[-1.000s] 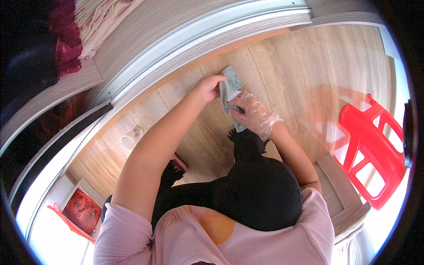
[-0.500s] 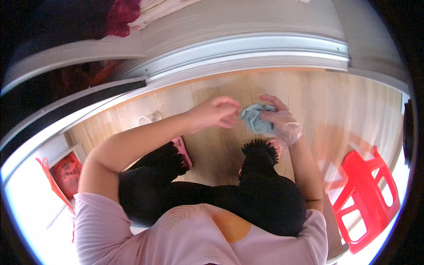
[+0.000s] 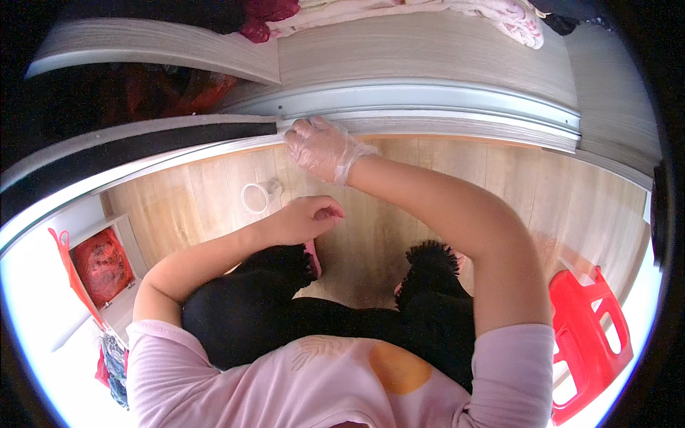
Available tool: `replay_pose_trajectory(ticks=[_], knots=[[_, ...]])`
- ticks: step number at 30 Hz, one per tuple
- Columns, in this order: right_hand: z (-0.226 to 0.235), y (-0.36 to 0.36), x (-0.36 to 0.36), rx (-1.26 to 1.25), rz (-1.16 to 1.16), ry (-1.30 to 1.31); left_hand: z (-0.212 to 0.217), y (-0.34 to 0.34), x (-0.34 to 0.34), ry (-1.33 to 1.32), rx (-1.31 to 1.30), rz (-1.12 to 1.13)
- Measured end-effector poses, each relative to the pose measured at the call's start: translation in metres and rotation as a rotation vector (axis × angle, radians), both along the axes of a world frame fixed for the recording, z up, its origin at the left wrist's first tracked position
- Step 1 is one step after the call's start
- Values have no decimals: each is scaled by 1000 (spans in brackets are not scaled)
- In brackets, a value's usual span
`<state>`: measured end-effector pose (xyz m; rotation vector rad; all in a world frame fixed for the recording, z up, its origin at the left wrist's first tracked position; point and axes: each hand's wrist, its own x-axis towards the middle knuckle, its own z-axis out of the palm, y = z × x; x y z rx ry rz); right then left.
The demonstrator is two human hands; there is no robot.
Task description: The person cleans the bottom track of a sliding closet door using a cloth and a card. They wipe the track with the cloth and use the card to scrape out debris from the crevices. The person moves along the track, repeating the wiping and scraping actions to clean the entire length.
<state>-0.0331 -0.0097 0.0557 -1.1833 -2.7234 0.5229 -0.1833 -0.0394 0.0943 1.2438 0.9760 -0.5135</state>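
Observation:
My right hand (image 3: 319,150), in a clear plastic glove, is closed against the wardrobe's bottom rail (image 3: 428,107), beside the end of the dark sliding door panel (image 3: 164,146). Its fingers are curled. The light blue cloth it held half a second ago shows nowhere else and appears hidden beneath the hand. My bare left hand (image 3: 308,217) hovers over the floor in front of my knees, its fingers loosely curled and nothing visible in them. Just beyond its wrist, a clear cup with a white rim (image 3: 255,198) stands or lies on the floor; which one I cannot tell.
Folded pink and white fabric (image 3: 499,18) and dark red cloth (image 3: 267,18) lie inside the wardrobe. A red plastic stool (image 3: 589,342) stands at my right. To my left is an open box or drawer (image 3: 130,250) with a red package (image 3: 103,265).
My right hand has moved left and forward from over the floor to the rail, and the cloth has gone out of sight. My left hand has drawn back toward me and to the left.

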Motion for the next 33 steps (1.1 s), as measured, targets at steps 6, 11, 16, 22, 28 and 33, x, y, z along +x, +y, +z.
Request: replay_pose_trajectory(ticks=[6,11,16,22,28,33], knots=[[-33,-41,67,230,-336,110,45,25,-10,-317,722,-206],[-33,-96,180,226,-592,-150,97,76,12,-351,1460,-748],[-25,-131,261,330,-1016,-103,98,90,21,98,1636,-1119],[-18,-144,334,245,-1594,-390,84,94,14,529,1595,-1334],[-39,-142,272,411,-1345,-63,80,100,7,618,1630,-1517],[-16,-127,199,-351,-1319,952,86,105,0,583,1643,-1588]])
